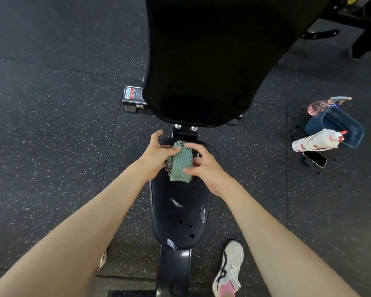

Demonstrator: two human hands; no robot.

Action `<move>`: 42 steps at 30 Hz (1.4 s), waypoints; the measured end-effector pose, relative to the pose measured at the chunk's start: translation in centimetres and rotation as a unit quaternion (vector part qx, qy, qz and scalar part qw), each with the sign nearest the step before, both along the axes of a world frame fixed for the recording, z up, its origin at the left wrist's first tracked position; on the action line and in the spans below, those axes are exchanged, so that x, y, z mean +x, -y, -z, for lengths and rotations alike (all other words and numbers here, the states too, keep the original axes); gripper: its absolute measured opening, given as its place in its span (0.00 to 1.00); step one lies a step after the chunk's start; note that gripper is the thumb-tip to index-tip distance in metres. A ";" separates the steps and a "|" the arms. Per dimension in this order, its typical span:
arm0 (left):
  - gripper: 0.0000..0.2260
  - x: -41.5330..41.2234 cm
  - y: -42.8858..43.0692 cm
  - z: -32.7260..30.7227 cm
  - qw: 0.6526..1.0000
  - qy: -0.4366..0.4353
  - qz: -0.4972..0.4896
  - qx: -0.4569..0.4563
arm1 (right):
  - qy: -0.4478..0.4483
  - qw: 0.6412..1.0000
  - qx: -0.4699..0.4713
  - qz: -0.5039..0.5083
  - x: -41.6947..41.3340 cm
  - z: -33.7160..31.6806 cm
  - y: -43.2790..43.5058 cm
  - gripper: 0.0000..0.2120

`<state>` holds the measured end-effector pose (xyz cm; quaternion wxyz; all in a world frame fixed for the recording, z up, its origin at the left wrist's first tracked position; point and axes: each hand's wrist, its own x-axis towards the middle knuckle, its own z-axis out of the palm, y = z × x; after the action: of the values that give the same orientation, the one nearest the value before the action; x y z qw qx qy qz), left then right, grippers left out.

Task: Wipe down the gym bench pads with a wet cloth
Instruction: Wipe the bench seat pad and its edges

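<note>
A folded teal cloth with a dark mesh backing is held between both hands above the far end of the black seat pad. My left hand pinches its left edge with the thumb on top. My right hand grips its right side with curled fingers. Water drops and wet streaks lie on the seat pad below the cloth. The large black back pad rises beyond the hands, tilted up.
On the speckled rubber floor at right lie a blue basin, a white patterned spray bottle, a pink spray bottle and a phone. My white shoe stands right of the bench frame. Machine legs stand at top right.
</note>
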<state>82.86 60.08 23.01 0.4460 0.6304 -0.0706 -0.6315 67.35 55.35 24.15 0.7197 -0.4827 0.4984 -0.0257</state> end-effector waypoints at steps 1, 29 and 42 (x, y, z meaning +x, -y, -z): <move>0.38 0.1 -0.1 -0.1 1.000 -0.003 -0.002 0.001 | -0.018 0.999 -0.034 -0.036 0.3 -0.1 -0.2 0.30; 0.11 -0.2 -1.4 2.6 0.985 -0.046 -0.165 0.026 | -0.097 0.994 -0.011 0.042 1.9 2.1 -0.5 0.14; 0.09 -0.3 2.0 6.4 0.800 0.567 0.114 0.160 | -0.254 0.960 -0.101 0.055 -2.2 5.8 2.4 0.25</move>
<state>82.53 58.06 16.61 0.1447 0.9255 -0.2800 -0.2102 65.13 52.96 18.35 0.5140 -0.5157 0.6854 0.0080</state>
